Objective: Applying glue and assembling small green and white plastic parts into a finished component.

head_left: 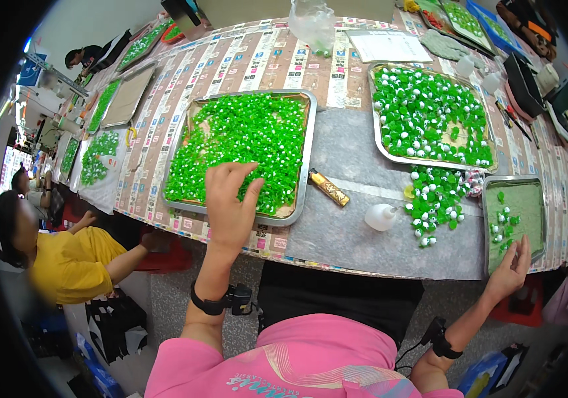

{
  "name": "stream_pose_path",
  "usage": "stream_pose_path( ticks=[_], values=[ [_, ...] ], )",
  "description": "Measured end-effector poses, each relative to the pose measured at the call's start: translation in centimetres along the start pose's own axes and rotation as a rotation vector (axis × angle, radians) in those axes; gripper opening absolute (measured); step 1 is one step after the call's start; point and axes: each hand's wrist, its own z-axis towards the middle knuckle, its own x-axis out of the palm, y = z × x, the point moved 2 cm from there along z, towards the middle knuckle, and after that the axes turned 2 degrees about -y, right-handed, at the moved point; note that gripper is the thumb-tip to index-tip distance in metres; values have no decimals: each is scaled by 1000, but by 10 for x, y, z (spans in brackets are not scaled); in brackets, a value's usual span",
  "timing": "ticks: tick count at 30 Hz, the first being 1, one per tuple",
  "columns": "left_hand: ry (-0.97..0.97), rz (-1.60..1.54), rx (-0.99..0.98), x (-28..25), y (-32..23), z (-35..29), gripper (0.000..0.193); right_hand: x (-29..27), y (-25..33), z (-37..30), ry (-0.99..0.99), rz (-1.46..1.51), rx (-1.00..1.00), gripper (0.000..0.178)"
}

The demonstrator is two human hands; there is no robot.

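Observation:
My left hand hovers over the near edge of a large metal tray filled with small green pieces with white tips. Its thumb and forefinger are curved with a gap between them, and I see nothing in it. My right hand is at the near right of a smaller metal tray that carries a few green pieces with white eye-like balls. Those fingers are stretched out, thumb apart, and no held thing shows. A loose pile of similar green-and-white pieces lies left of the small tray.
Between the trays lie a gold-and-black tube and a white squeeze bottle. Another tray of green-and-white pieces stands farther back. A clear plastic bag and a paper sheet lie beyond. A person in yellow sits at left.

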Motion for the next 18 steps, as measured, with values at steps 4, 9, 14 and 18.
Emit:
stream_pose_path(
  ticks=[4,9,14,18],
  values=[
    [-10,-2,52,9,1,11,25,6,23,-9,38,84,-163,25],
    [20,-41,61,25,5,18,19,11,81,-38,262,317,-190,18],
    [41,-77,73,27,10,20,16,15,118,-62,472,457,-252,15],
    [-22,-114,43,25,9,19,16,22,136,-74,536,546,-263,14]
  ],
)
